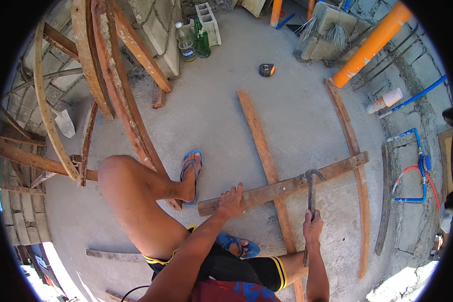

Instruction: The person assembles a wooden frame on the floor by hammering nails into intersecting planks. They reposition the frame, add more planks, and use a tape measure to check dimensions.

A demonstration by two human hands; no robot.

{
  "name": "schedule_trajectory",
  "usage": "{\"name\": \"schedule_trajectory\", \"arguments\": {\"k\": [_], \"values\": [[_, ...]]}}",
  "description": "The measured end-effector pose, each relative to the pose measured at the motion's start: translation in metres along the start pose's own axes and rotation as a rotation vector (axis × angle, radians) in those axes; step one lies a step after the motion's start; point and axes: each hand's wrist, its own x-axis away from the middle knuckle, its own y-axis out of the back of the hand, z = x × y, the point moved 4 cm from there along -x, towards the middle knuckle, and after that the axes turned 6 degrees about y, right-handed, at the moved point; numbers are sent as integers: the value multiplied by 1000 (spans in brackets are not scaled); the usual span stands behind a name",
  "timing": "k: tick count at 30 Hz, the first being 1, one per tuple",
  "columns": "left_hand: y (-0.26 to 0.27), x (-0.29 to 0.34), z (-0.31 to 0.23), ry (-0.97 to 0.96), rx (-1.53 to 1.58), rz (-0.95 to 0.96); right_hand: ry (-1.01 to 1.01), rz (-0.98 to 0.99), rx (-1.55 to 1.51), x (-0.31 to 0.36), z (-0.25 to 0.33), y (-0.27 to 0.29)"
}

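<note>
My right hand [313,227] is wrapped round the handle of a claw hammer [312,194]. The hammer's head lies over a weathered wooden board [282,190], near its right half. At the board's left end my left hand [230,202] grips it, with the fingers over its far edge. This board lies crosswise over a longer wooden strip [259,136] and reaches another long strip [355,146] on the right. Whether a nail is under the hammer head I cannot make out.
A tape measure [267,70] lies on the concrete floor [211,100] ahead. Long timbers [121,95] lean at the left, near a trowel [64,123]. Two bottles [194,43] stand by hollow blocks. Orange pipe [370,45] and blue piping [422,171] are along the right wall.
</note>
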Motion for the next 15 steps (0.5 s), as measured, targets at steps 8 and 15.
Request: {"name": "schedule_trajectory", "arguments": {"k": [8, 15], "values": [[-18, -3, -5, -61, 18, -117, -127, 185, 127, -8, -9, 37], [-16, -4, 2, -60, 85, -97, 11, 198, 248, -8, -4, 55]]}}
